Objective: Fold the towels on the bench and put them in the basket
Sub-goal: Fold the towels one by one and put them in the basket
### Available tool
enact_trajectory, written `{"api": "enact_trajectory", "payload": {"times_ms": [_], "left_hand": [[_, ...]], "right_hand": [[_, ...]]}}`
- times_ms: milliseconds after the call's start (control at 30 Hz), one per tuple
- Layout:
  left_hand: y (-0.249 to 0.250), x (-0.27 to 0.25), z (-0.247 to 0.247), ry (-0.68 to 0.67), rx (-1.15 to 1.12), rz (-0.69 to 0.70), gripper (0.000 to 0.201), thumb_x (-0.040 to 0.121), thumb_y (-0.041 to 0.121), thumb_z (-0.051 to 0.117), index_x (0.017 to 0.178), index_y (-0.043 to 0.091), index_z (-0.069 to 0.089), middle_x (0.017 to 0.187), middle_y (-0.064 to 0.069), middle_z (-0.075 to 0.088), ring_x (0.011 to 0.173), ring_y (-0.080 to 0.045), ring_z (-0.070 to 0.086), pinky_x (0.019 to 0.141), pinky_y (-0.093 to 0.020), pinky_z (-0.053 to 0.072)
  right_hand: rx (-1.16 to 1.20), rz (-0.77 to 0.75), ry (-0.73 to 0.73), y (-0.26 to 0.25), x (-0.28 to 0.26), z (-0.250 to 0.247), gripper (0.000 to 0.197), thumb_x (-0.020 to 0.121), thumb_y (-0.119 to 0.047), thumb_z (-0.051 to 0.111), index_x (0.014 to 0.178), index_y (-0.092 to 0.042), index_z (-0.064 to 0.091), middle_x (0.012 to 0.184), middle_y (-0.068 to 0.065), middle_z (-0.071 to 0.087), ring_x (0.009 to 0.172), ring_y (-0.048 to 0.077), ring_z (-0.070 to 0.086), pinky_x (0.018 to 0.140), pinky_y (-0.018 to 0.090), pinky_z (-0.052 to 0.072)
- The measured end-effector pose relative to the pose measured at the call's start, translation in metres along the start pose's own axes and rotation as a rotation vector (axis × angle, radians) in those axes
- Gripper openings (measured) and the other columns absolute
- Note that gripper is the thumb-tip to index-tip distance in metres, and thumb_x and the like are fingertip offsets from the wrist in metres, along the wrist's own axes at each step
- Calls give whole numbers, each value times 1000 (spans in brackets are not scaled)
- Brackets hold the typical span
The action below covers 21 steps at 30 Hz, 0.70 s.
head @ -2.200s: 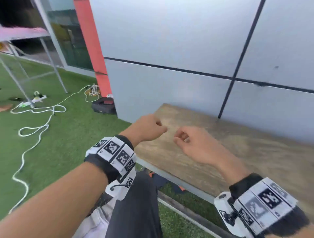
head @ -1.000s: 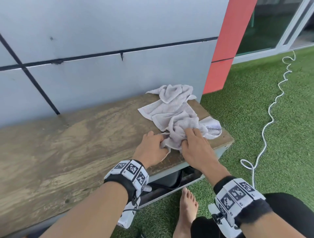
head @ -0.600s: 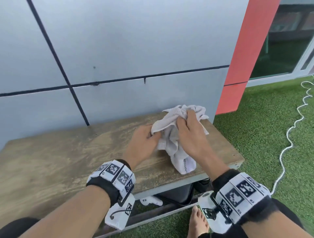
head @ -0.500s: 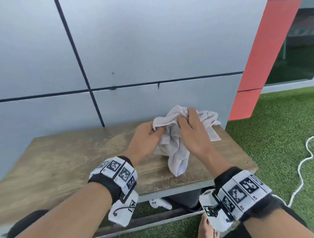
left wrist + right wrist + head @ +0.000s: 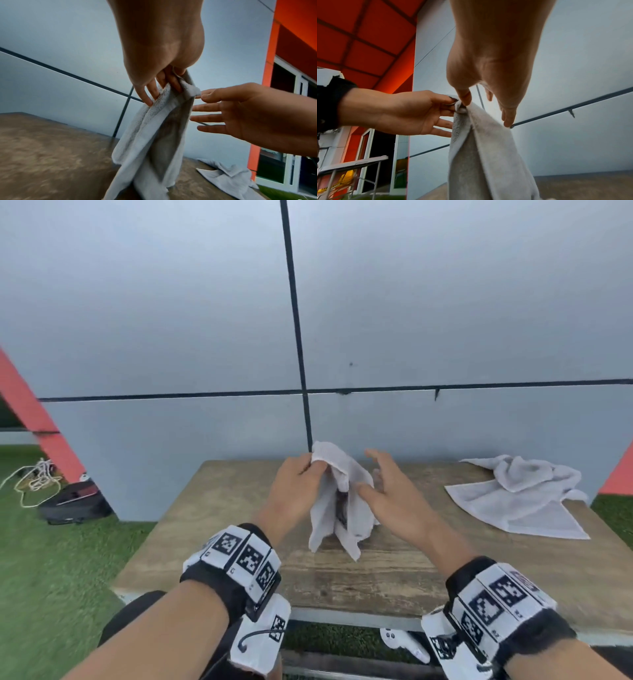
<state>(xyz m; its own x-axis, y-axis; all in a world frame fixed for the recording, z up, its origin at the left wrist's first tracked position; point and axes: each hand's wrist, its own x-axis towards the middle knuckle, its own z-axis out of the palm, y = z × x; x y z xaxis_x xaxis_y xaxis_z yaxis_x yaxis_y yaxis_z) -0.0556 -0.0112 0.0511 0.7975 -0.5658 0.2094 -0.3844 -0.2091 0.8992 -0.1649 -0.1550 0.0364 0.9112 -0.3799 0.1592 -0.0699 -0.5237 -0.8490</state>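
Note:
A pale grey towel (image 5: 342, 508) hangs bunched above the middle of the wooden bench (image 5: 394, 573), its lower end touching the boards. My left hand (image 5: 313, 467) pinches its top corner, as the left wrist view (image 5: 164, 86) shows. My right hand (image 5: 364, 470) is just right of the towel with straight, spread fingers (image 5: 205, 117); its thumb (image 5: 464, 99) touches the cloth near the top. A second towel (image 5: 513, 498) lies crumpled at the bench's right end. No basket is in view.
A grey panelled wall (image 5: 445, 320) rises right behind the bench. Green turf surrounds it, with a black bag (image 5: 75, 501) and coiled rope (image 5: 34, 481) at the left. A white controller (image 5: 404, 642) lies under the bench's front edge.
One towel was lifted from the pile at the right end and carried to the bench's middle. My right hand has let go and opened; my left still pinches it.

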Motion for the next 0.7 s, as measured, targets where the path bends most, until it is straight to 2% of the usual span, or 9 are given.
{"api": "enact_trajectory", "payload": {"times_ms": [100,200,233,300,367,433,533,600,700], "left_hand": [[-27,6,-10,-30,-34,-100,44,91,41,50,81,-1,61,72,-4,54,71,-14,47,73,-36,40],[-45,10,-12,-71,-66,-152,48,82,49,53,90,4,69,87,-19,69,78,-17,58,78,-46,51],[-48,10,-12,-85,-71,-155,44,81,48,55,90,7,71,92,-19,71,79,-17,61,81,-48,53],[-55,9,-12,-97,-105,-161,30,84,39,63,90,11,73,92,-9,73,81,-13,64,80,-38,53],[-62,9,-12,-113,-130,-155,17,90,25,68,92,8,66,84,-5,69,75,-6,61,69,-20,48],[-68,10,-13,-153,-111,-148,23,86,16,74,91,14,52,79,5,60,65,-1,54,59,-15,43],[-78,15,-16,-233,-49,-116,45,78,2,73,91,22,36,89,2,54,70,-9,49,59,-25,42],[-79,18,-16,-212,10,-85,39,82,-1,65,92,23,35,88,-1,50,69,-12,45,57,-26,39],[-76,22,-20,-66,46,-91,16,92,11,62,99,19,50,89,-1,59,71,-10,51,60,-19,39]], "right_hand": [[-18,-60,-78,3,6,21,53,97,-30,61,145,-32,40,149,-12,43,135,4,41,110,34,40],[0,-66,-155,1,12,41,43,92,-30,68,130,-35,51,122,-20,61,109,-7,56,91,20,47],[1,-59,-161,2,14,47,40,92,-32,69,127,-35,51,116,-20,63,102,-9,58,83,14,47],[-20,-64,-107,8,20,57,26,96,-37,63,120,-34,55,106,-15,67,93,-3,62,76,17,49],[-51,-78,-22,16,28,63,17,102,-39,52,107,-26,62,93,-5,69,83,10,63,72,27,51],[-47,-42,23,21,35,64,29,103,-40,47,95,-17,64,82,3,67,70,17,58,64,29,44],[-64,-62,85,17,46,59,45,102,-44,48,82,-5,59,65,5,53,55,11,42,52,22,32],[-63,-95,138,11,53,54,50,101,-43,52,69,-5,47,55,-3,41,49,7,34,48,22,28],[-59,-95,174,2,62,51,52,99,-43,57,60,-18,33,49,-11,30,47,8,29,47,22,27]]}}
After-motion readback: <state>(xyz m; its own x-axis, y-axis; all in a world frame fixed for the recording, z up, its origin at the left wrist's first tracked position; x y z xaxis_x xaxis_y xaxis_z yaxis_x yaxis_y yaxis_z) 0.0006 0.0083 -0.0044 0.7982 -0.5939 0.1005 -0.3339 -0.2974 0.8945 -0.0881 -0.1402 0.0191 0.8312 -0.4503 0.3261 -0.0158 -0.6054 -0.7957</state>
